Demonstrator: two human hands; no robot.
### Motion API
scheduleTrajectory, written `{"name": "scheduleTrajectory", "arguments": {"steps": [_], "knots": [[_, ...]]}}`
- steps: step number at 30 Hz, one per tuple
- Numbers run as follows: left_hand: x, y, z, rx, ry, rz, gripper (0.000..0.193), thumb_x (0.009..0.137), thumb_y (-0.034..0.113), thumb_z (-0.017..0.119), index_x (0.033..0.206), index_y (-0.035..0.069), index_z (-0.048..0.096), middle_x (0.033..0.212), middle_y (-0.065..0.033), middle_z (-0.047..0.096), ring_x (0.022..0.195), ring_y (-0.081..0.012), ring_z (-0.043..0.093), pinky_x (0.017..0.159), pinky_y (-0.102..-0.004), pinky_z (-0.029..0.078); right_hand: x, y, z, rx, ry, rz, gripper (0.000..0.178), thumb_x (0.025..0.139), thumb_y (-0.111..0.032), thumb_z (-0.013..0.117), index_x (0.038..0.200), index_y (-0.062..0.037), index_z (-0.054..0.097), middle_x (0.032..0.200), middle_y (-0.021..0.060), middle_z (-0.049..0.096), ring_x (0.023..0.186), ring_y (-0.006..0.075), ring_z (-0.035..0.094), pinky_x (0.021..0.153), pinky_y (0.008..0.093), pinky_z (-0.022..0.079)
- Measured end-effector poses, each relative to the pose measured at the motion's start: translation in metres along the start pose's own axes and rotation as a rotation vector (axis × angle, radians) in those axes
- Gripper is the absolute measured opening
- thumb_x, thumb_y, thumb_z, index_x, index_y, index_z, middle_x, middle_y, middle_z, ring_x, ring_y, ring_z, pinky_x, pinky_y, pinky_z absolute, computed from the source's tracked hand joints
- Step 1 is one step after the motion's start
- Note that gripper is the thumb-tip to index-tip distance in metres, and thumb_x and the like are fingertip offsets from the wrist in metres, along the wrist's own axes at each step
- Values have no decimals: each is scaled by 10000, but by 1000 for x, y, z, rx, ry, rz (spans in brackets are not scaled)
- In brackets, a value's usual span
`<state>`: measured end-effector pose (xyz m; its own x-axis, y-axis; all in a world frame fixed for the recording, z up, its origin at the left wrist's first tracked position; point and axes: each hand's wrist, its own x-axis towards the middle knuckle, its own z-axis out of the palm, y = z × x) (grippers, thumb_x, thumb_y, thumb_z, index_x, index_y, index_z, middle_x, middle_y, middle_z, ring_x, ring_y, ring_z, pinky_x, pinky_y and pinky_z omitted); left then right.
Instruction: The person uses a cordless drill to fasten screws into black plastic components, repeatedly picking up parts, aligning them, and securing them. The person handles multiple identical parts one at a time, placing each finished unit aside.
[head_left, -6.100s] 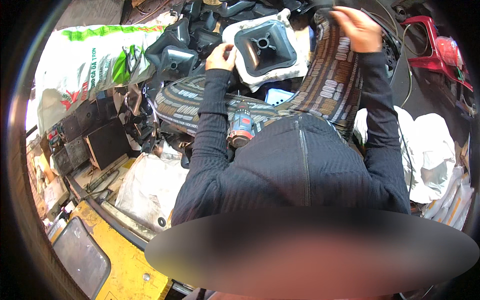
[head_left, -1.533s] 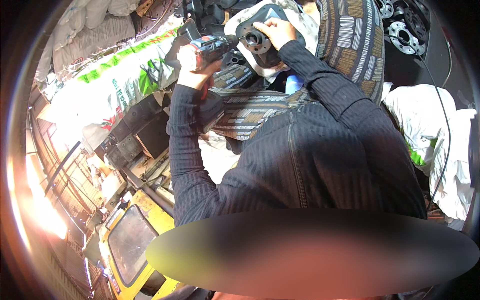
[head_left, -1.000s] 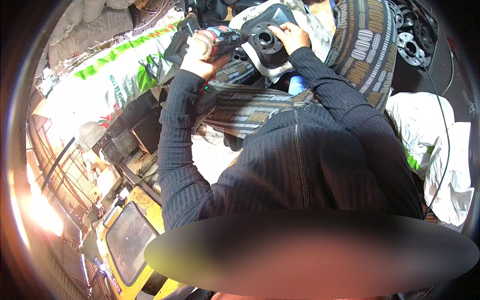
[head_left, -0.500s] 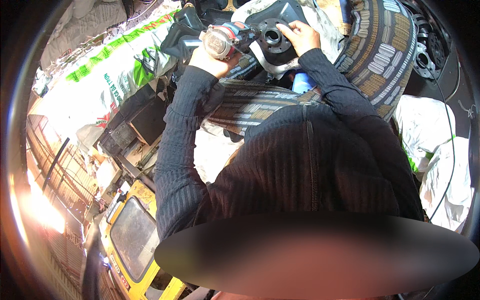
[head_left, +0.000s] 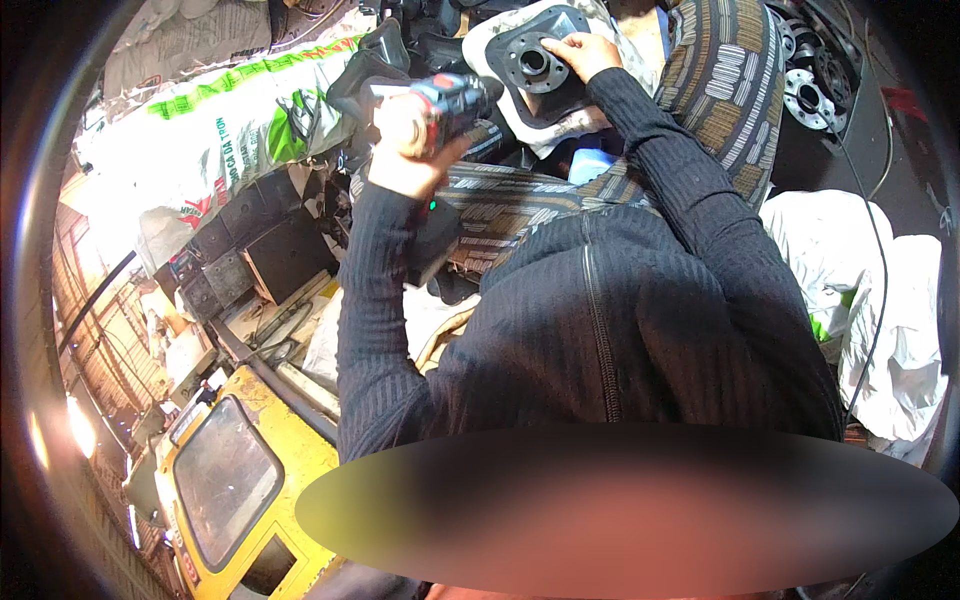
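Observation:
My left hand (head_left: 405, 165) is wrapped round a blue, red and black cordless drill (head_left: 452, 108), slightly blurred. The drill's nose points toward a dark round metal flange (head_left: 512, 68) but stands apart from it. This flange has a raised ring round its centre hole and small holes about its rim. It lies on a black squarish plate with rounded corners (head_left: 563, 22), over a whitish sheet (head_left: 480, 42). With fingers and thumb together, my right hand (head_left: 592, 55) grips the flange's right edge.
My patterned trouser leg (head_left: 722, 90) bends round the work. More metal flanges (head_left: 808, 98) sit at the far right, beside a dark cable (head_left: 878, 235). White bags (head_left: 835, 260) lie to my right, a green-printed white sack (head_left: 235, 140) to my left. A yellow machine cab (head_left: 305, 475) stands at lower left.
The drill has drawn back to the left, away from the flange's rim. My right hand stays at the flange's edge. The whole view has shifted a little.

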<state>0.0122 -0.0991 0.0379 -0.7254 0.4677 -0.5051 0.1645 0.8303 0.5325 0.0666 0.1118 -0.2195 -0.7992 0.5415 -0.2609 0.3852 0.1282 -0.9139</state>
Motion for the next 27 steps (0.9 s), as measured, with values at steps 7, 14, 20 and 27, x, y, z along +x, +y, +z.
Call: {"name": "scheduleTrajectory", "arguments": {"steps": [7,14,20,27], "knots": [[-68,-46,19,386,-200,92,535,742,282,724,1206,84,545,1186,-132,572,1112,-297,533,966,-385,400,18,-1,-13,-101,-176,-15,525,741,-613,615,866,-112,713,818,112,682,787,258,649,736,354,485],[-86,-45,20,287,-79,340,498,702,288,752,1128,88,590,1076,-124,620,993,-310,600,869,-402,463,7,3,-12,-212,15,-39,445,807,-534,595,840,-108,721,799,80,683,731,221,635,727,342,481],[-63,-10,-1,323,53,533,320,746,196,702,1047,112,637,967,-83,653,870,-275,633,766,-383,501,-32,-4,-52,1542,-564,416,270,868,-162,580,1089,-8,601,856,53,635,717,152,618,501,235,463],[-30,14,18,445,20,711,324,742,220,704,1040,111,636,960,-77,653,865,-276,628,771,-393,497,-72,-44,-44,1705,-329,558,236,914,-96,504,1130,-1,488,1194,178,560,1118,298,557,811,383,513]]}}
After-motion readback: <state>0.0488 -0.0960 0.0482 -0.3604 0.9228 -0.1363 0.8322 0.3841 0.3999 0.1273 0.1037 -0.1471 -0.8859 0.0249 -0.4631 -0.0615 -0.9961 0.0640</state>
